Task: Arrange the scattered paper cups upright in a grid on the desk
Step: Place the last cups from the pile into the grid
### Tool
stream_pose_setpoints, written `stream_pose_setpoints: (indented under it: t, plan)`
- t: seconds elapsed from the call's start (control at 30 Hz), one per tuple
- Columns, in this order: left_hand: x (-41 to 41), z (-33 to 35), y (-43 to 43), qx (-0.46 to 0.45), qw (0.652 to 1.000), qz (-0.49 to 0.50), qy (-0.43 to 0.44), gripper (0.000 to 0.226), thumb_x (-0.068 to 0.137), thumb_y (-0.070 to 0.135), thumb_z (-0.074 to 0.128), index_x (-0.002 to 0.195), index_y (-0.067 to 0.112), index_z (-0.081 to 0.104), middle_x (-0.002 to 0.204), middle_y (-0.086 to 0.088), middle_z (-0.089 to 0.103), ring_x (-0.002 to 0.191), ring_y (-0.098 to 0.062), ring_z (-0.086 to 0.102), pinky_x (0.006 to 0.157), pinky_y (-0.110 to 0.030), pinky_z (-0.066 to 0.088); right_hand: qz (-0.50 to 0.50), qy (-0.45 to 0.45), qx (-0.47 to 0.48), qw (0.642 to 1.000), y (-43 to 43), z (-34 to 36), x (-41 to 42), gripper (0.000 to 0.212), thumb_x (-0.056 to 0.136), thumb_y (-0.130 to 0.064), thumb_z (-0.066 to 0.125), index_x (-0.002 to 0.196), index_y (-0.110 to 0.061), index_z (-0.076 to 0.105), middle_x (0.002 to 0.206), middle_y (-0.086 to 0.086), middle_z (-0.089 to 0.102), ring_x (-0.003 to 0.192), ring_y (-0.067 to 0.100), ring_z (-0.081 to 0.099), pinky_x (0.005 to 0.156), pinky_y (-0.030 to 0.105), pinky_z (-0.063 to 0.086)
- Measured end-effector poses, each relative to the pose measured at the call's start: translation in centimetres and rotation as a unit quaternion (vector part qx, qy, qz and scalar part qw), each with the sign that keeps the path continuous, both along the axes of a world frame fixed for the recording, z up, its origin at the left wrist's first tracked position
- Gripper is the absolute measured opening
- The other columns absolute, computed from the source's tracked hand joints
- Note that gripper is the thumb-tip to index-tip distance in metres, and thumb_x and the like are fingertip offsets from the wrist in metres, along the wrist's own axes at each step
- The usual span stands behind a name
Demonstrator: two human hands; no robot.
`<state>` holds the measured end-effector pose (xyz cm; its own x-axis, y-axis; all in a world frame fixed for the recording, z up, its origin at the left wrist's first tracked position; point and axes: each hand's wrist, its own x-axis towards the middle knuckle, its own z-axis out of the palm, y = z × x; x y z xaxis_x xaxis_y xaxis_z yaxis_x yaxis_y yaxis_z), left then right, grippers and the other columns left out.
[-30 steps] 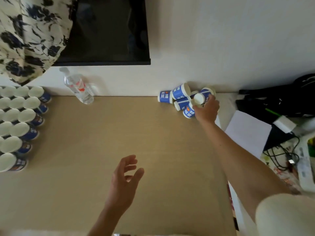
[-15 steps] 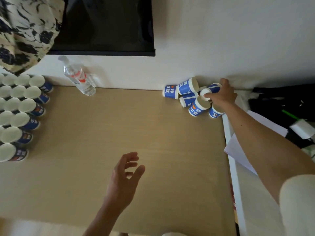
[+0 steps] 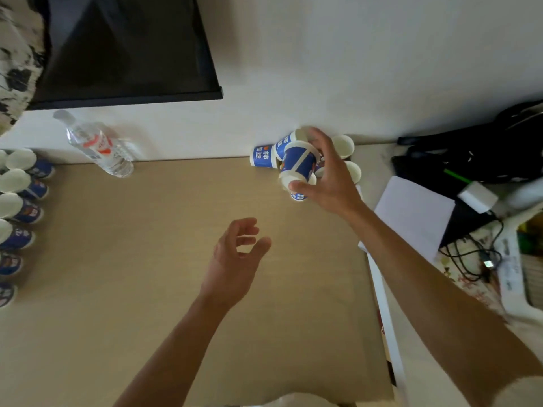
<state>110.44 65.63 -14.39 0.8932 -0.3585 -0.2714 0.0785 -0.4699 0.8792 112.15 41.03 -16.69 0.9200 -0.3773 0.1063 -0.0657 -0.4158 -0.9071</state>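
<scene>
My right hand (image 3: 330, 177) grips a blue-and-white paper cup (image 3: 298, 163), lifted a little above the desk's far right corner. Behind and under it lies a small pile of scattered cups (image 3: 263, 156), some on their sides; two more cups (image 3: 343, 145) stand upright by the wall to the right. Along the left edge, several upright cups (image 3: 17, 182) form a grid on the tan desk (image 3: 147, 274). My left hand (image 3: 235, 259) hovers over the middle of the desk, fingers loosely curled, holding nothing.
A clear plastic water bottle (image 3: 97, 145) lies at the back left by the wall. A dark screen (image 3: 123, 48) hangs above. To the right of the desk are white paper (image 3: 411, 212), a black bag (image 3: 476, 154), a charger and cables (image 3: 476, 259).
My right hand has closed round one cup from the pile and lifted it towards me. My left hand has barely moved.
</scene>
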Motion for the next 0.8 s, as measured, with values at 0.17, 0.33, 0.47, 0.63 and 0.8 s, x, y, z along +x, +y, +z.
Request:
stream_pose_setpoints:
  t: [0.17,0.33,0.47,0.63,0.8]
  plan:
    - [1.9,2.0,-2.2,-0.025,0.999,0.026,0.022,0.052,0.09,0.041,0.068,0.136,0.023,0.05,0.118,0.008,0.064,0.104,-0.002,0.063,0.081,-0.018,0.05,0.086,-0.038,-0.042,0.995,4.2,1.6,-2.5,0.098,0.075,-0.026,0.089,0.152,-0.015,0.031,0.147,-0.002,0.046,0.129,0.0,0.047,0.099,0.009,0.037]
    - [3.1,2.3,-2.4,-0.034,0.995,0.023,0.094,0.068,0.077,0.055,0.073,0.134,0.021,0.054,0.114,0.003,0.072,0.099,-0.012,0.07,0.087,-0.035,0.057,0.146,-0.053,-0.067,0.986,6.9,2.1,-3.7,0.099,0.073,-0.019,0.089,0.153,-0.012,0.032,0.144,0.002,0.05,0.133,0.013,0.048,0.105,0.027,0.045]
    - [3.1,2.1,-1.6,-0.018,0.997,0.026,0.076,0.039,0.083,0.044,0.072,0.113,0.019,0.065,0.102,-0.004,0.073,0.093,-0.027,0.07,0.084,-0.046,0.059,0.189,-0.036,-0.061,0.979,7.2,2.0,-3.7,0.109,0.069,-0.025,0.09,0.156,-0.012,0.025,0.148,0.001,0.046,0.137,0.013,0.044,0.11,0.037,0.042]
    - [3.2,1.8,-0.2,-0.031,0.995,0.075,0.066,0.039,0.078,0.041,0.076,0.107,0.017,0.066,0.103,-0.007,0.072,0.094,-0.032,0.067,0.082,-0.042,0.057,0.139,0.013,0.0,0.99,4.1,-0.5,-2.4,0.112,0.071,-0.026,0.09,0.157,-0.023,0.018,0.156,-0.005,0.037,0.145,0.006,0.032,0.115,0.023,0.03]
    - [2.6,0.8,1.2,-0.049,0.992,0.087,0.078,0.053,0.074,0.019,0.084,0.121,0.015,0.058,0.111,-0.004,0.071,0.099,-0.024,0.07,0.072,-0.023,0.055,-0.123,0.11,-0.11,0.98,0.3,-8.0,2.1,0.084,0.057,-0.045,0.082,0.129,-0.017,0.048,0.118,0.008,0.059,0.107,0.024,0.057,0.09,0.042,0.053]
